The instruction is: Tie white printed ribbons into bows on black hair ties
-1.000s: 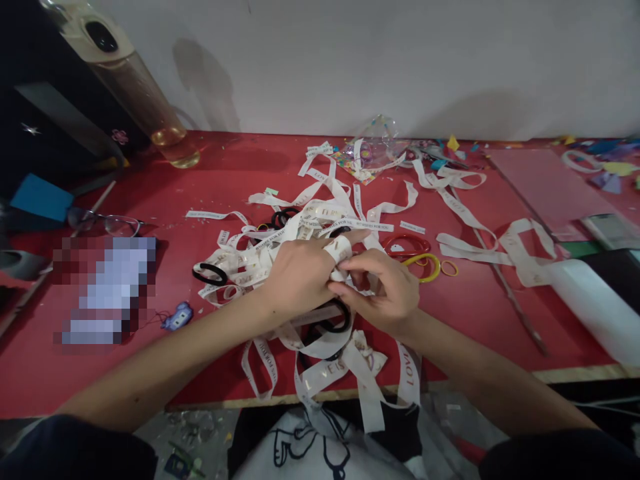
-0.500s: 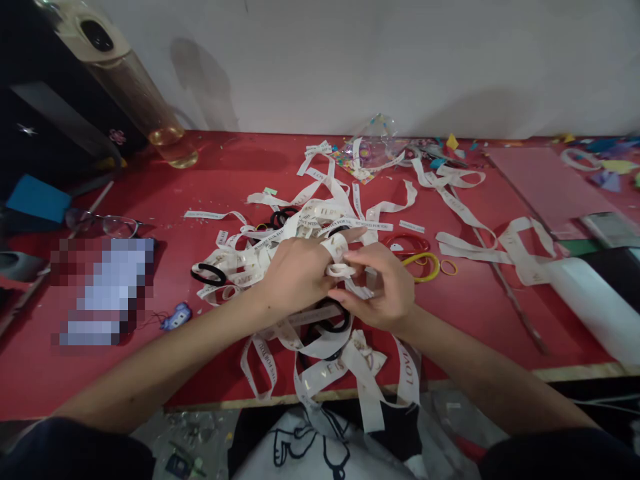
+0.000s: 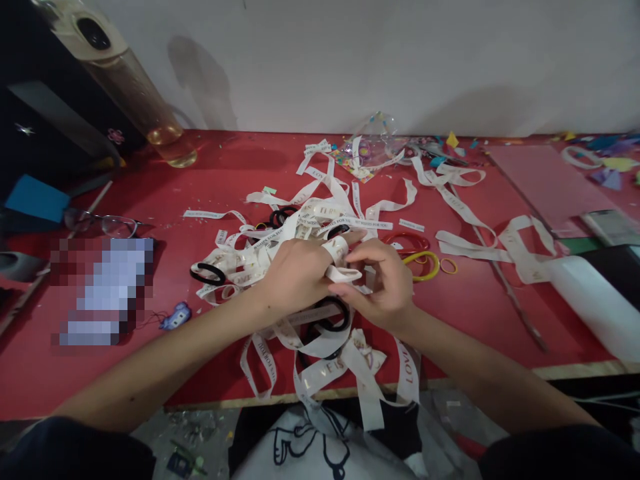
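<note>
Above a tangled pile of printed white ribbons point(image 3: 325, 347), my two hands meet at the middle of the table. My left hand point(image 3: 300, 273) is closed on a white ribbon point(image 3: 345, 274), part of which is wrapped round its fingers. My right hand point(image 3: 383, 283) curls in from the right, its thumb and fingers at the ribbon's folded end. The fingers partly hide that end. Black hair ties point(image 3: 208, 274) lie among the ribbons. Beside my right hand are yellow-handled scissors point(image 3: 429, 267) and a red handle point(image 3: 407, 239).
At the left are a bottle point(image 3: 145, 107), glasses point(image 3: 120, 227), a blurred-out phone-like shape point(image 3: 107, 290) and a small blue trinket point(image 3: 176, 316). A pink sheet point(image 3: 540, 187), a thin stick point(image 3: 520, 310) and a white roll point(image 3: 595, 307) lie right. The red table's front edge point(image 3: 575, 369) is close.
The ribbon's folded end between my hands has opened into a longer, flatter loop towards the right. My right fingers have shifted slightly; the left hand has barely moved.
</note>
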`<action>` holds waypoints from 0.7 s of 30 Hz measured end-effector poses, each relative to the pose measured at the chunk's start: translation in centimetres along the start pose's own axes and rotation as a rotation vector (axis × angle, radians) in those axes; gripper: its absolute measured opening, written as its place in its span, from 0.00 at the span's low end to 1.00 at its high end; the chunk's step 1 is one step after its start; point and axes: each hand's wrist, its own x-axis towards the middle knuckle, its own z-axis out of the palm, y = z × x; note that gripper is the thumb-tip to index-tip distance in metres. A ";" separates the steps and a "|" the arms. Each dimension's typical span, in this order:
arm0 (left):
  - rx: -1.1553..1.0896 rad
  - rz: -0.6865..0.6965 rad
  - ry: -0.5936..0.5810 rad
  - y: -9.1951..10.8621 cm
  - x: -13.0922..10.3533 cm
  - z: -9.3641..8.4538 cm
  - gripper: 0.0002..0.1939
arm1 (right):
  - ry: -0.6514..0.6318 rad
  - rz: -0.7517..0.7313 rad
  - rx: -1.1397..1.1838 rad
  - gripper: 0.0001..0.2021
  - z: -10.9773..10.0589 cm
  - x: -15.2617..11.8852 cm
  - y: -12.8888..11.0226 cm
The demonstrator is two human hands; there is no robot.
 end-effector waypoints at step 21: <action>0.003 -0.038 -0.022 -0.2 0.1 0.0 0.20 | 0.074 0.038 -0.017 0.08 0.0 -0.5 0.3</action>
